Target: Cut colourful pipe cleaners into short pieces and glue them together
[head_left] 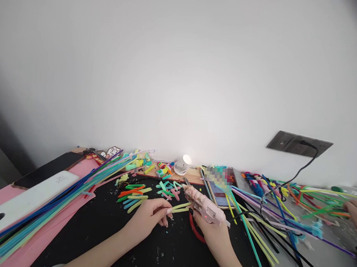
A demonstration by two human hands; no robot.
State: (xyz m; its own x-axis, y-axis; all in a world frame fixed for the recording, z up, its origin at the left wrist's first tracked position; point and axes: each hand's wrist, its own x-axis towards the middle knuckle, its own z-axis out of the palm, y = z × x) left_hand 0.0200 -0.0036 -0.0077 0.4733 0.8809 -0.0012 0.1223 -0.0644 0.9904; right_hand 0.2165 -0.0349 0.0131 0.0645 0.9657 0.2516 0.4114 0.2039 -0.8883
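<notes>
Left hand (pixel 152 213), fingers pinched on pale yellow pipe cleaners (pixel 181 208) above the black mat (pixel 147 254), could get smeared or burned if the right hand (pixel 213 233), apparently wrapped around the pink glue gun (pixel 206 204), slipped and swung its nearby nozzle (pixel 185 185) that way.

I see a pale pink glue gun (pixel 211 210) and pale yellow strips (pixel 181 210). The mat (pixel 165 255) is black, the socket plate (pixel 292 144) grey.
</notes>
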